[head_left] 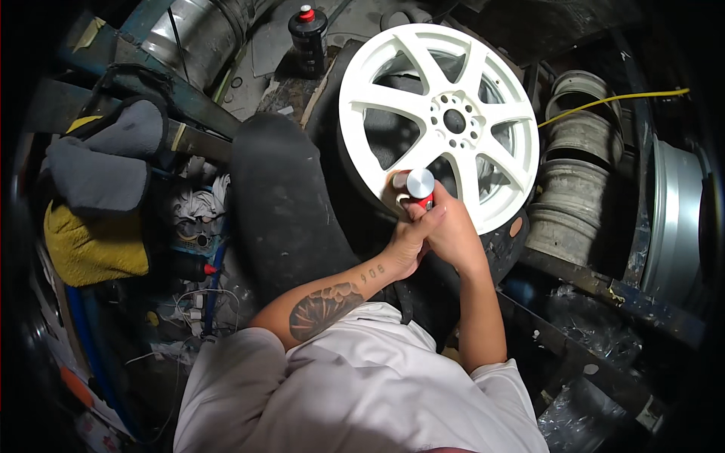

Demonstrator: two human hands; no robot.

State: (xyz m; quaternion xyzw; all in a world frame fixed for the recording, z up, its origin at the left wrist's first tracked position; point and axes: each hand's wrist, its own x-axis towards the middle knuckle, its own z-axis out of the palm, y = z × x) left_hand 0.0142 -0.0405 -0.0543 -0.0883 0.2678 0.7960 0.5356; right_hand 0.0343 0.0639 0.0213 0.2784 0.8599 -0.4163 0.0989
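A white multi-spoke wheel [489, 115] leans tilted in front of me, against my dark-trousered legs. Both hands meet at its near left rim around a small red-and-silver handheld power tool, seemingly a mini polisher [420, 183]. Its round silver end faces up, and a brownish part beside it lies close to the rim; contact cannot be made out. My right hand [455, 232] is closed round the tool's red body. From the left, my left hand [410, 243] is closed at the same grip, its fingers partly hidden by the right.
A black bottle [308, 41] with a red cap stands beyond my left knee. Grey and yellow cloths [102, 174] hang at the left. Bare metal wheel rims [570, 181] are stacked at the right, with a yellow hose [627, 100] across them. A silver rim [674, 219] stands farther right.
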